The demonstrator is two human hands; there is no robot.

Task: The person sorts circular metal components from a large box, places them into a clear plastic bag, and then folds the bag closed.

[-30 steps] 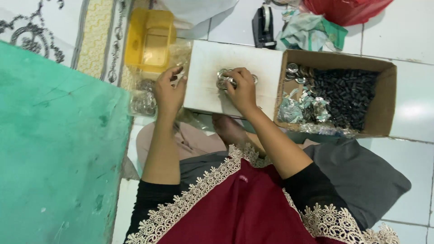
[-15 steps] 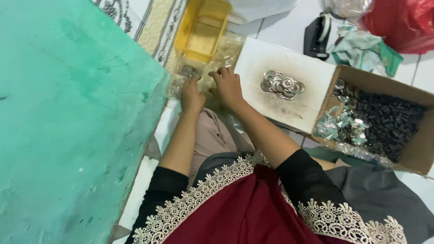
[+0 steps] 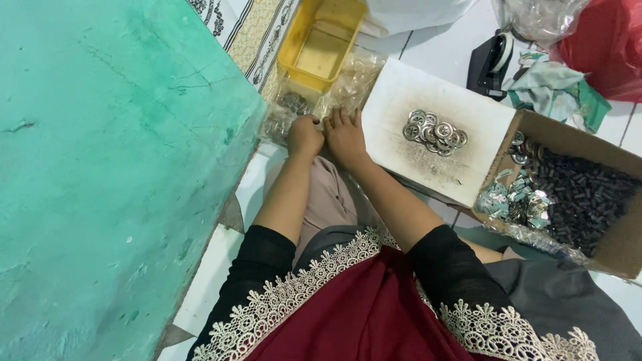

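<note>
Both hands are reaching into the clear plastic bag (image 3: 314,100) of little metal rings. The left hand (image 3: 304,136) is curling shut on the plastic. The right hand (image 3: 344,134) is lying flat and loose beside it, holding nothing. I think picking rings is in hand; next, pinch some gently.

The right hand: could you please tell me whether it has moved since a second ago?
Yes. The right hand has left the white board, where it touched the pile of metal rings, and now rests beside the left hand at the clear plastic bag.
</note>
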